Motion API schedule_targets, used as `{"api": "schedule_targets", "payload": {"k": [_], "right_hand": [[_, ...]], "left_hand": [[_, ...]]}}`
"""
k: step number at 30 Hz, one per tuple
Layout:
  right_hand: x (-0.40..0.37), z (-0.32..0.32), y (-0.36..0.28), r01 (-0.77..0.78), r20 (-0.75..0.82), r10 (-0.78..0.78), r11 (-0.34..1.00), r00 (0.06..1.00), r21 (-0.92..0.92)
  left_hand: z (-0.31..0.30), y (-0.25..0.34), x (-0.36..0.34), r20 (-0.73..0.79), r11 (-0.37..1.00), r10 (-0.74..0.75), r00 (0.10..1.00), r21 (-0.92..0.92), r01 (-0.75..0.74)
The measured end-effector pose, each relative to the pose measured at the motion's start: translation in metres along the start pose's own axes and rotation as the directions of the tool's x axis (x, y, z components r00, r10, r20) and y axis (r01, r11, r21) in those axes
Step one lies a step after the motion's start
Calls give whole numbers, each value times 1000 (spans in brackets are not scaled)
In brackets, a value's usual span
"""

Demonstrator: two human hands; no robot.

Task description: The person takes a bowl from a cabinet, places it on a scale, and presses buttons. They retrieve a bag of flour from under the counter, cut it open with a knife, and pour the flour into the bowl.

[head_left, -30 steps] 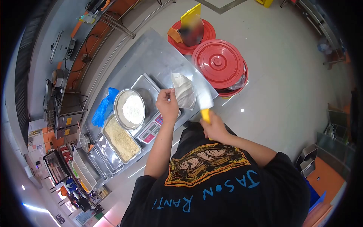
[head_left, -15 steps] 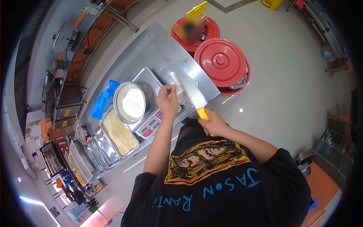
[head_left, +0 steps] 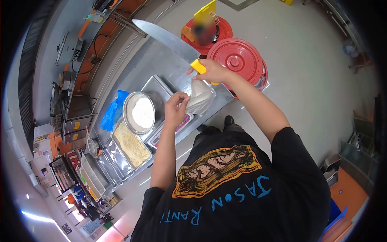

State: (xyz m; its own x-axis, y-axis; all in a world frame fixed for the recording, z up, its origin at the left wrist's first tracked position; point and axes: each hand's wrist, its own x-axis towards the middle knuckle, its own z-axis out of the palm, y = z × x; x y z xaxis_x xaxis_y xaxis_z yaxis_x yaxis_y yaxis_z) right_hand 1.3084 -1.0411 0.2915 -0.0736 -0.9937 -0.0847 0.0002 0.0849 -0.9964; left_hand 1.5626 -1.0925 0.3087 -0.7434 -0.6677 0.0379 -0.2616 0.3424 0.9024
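My right hand (head_left: 213,71) is closed around the yellow handle of a large knife (head_left: 166,39), its broad blade pointing up and left over the metal table. Its fingertips also touch the top of a translucent plastic bag (head_left: 201,99). Pinched at the side of that bag is my left hand (head_left: 176,109), thumb against fingers. What fills the bag, if anything, is hard to make out. To the left, a round metal bowl (head_left: 127,108) of white powder (head_left: 142,114) rests on a digital scale (head_left: 155,89). My left forearm partly hides the scale's panel.
A metal tray of pale crumbs (head_left: 131,145), more metal trays (head_left: 117,159) and a blue plastic bag (head_left: 113,112) lie left on the steel table (head_left: 159,56). Red lidded bins (head_left: 236,60) stand past its right edge, one with a yellow item (head_left: 206,11) on top.
My right hand has lifted the knife up and away, and its fingertips now meet the bag's top. The bag stands more upright. My left hand keeps its pinch.
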Motion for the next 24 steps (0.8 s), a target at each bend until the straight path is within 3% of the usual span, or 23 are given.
{"api": "schedule_targets", "payload": {"k": [2,5,8,11,14,17,20,21,24], "right_hand": [[0,-6,-3,-38,72,44,996,996,-86],[3,-4,11,-6,56,7,1000,998,-28],[-1,-6,-2,-100,49,106,989,993,-106],[-12,-3,-6,-104,3,105,993,995,-52],[-11,-4,0,-88,-28,85,984,996,-157],[-2,-5,1,24,56,-13,979,998,-204],[13,3,31,78,78,-68,987,995,-141],[11,3,25,33,43,-28,993,999,-110],[2,2,8,-71,1,71,997,997,-26]], "left_hand": [[0,1,1,-5,1000,11,1000,2,-11],[1,4,2,-19,999,-2,1000,43,3],[-1,8,6,-56,988,2,998,154,6],[0,5,8,-106,982,18,994,189,2],[0,-1,6,-105,982,29,994,189,-9],[0,0,8,-80,983,64,995,179,-48],[-1,5,7,-77,985,53,996,165,-39],[-1,6,7,-83,987,40,996,160,-26],[3,4,5,-271,932,-4,963,347,101]]}}
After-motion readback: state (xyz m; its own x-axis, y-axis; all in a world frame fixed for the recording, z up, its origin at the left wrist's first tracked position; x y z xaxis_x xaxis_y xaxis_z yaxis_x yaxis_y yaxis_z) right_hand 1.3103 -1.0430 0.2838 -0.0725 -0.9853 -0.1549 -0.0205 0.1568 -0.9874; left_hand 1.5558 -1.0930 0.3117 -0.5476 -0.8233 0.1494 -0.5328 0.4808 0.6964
